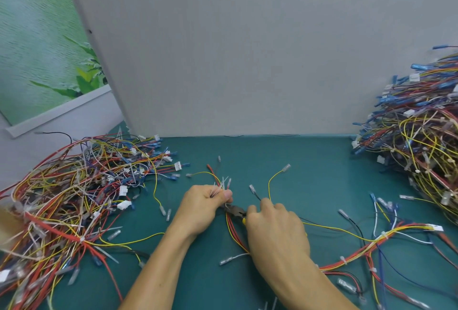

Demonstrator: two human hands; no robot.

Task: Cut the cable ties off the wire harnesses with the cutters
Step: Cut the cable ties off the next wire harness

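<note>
Cutters: dark head and a short stretch of yellow handle showed between the two hands, low over the middle of the worktop. The head pointed toward the left hand and met the wire bundle just below that hand's thumb. Whether the blades were closed could not be told.
Wire harness: red and yellow wires ran from the left fist down under the right hand, then out to the right across the worktop. Branch ends with clear-sleeved terminals fanned out above the fist.
Cable ties: thin white tails stood up from the top of the left fist. Further white ties were fastened round the harness on its right-hand run.
Left hand: clenched round the harness, thumb pressed on the bundle next to the cutter head.
Right hand: curled round the cutter handles, back of the hand facing up.
Left pile: loose tangle of red, yellow and blue harnesses on the left of the worktop.
Right pile: taller heap of harnesses at the right edge.
Worktop: dark green mat surface.
Partition: plain grey panel standing at the rear of the worktop.
</note>
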